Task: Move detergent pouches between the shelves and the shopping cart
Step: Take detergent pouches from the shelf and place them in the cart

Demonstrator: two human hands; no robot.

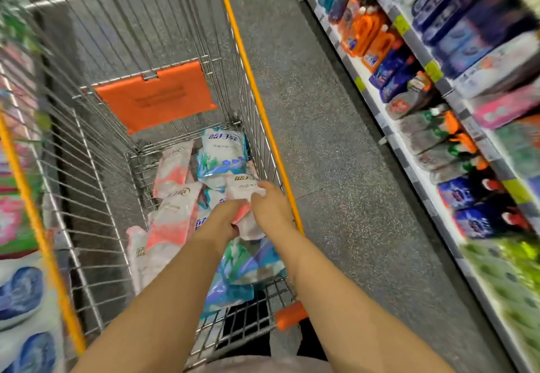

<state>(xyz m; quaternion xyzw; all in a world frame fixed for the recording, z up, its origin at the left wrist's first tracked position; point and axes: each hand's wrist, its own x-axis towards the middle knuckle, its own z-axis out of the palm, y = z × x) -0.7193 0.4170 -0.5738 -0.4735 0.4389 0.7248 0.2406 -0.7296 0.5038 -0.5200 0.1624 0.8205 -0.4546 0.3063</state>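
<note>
Gripped with 2 hands, left hand (pixel 225 220) and right hand (pixel 270 207) both closed on 1 pink-and-white pouch (pixel 245 197) atop the pile by the shopping cart (pixel 263 115) right rim; judged mid-pick, next needing lift clear toward the shelves (pixel 409 127).

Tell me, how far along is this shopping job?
Several detergent pouches already lie in the shopping cart. Right now the left hand and right hand together grip a pink-and-white pouch above that pile. Whether it is going in or coming out cannot be told. The shelves hold more stock.
</note>
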